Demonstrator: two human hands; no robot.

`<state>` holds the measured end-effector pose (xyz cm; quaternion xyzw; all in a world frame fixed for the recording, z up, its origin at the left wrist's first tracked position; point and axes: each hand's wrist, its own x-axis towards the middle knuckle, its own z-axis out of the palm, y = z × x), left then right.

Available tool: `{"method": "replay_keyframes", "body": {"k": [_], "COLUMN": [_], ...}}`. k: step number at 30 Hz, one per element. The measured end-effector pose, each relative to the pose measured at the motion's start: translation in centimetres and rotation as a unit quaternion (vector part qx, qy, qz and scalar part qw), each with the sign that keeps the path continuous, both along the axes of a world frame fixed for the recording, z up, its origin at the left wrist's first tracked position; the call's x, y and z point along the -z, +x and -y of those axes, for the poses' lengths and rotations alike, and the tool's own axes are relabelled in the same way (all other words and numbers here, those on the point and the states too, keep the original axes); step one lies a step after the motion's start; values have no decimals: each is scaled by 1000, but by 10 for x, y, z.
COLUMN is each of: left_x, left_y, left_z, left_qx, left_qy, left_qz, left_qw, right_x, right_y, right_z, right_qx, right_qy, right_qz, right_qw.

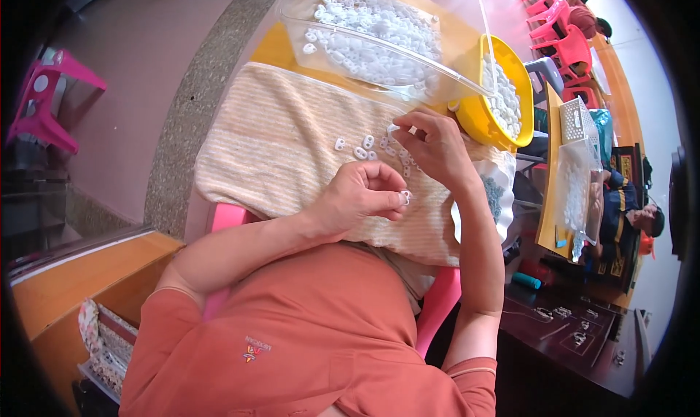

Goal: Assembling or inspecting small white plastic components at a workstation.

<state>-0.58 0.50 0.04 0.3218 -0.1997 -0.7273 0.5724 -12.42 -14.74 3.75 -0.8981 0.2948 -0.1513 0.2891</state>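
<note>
Two hands work over a striped cloth (pixel 277 147): the left hand (pixel 361 198) is curled, pinching a small white ring (pixel 405 196) between thumb and fingertips, while the right hand (pixel 434 143) pinches a second white piece (pixel 394 127) at its fingertips. Loose white rings (pixel 361 147) lie on the cloth just beyond the left fingers. Farther out stand a clear tray (pixel 379 38) and a yellow bowl (pixel 474 114), both holding white pieces.
</note>
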Motion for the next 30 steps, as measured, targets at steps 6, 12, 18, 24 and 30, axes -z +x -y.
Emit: {"method": "replay_keyframes", "body": {"k": [6,12,18,24,30], "left_x": [-2,-1,-2,2,2], "left_y": [1,4,9,12,16], "left_z": [1,2,4,8,10], "left_qx": [-2,-2,-1,-1,5], "left_qy": [15,1,17,25,11], "left_qz": [8,12,-5,-30,-21], "left_qw": [1000,1000,1000,999,1000], "right_x": [-48,-84,-79,-36,-17], "right_y": [19,37,76,105,114], "right_z": [5,62,120,166,180], "right_qx": [5,60,-6,-128,-168], "right_qy": [-21,11,77,-194,-152], "right_qz": [150,106,-61,-226,-250], "right_qw": [988,992,995,946,941]}}
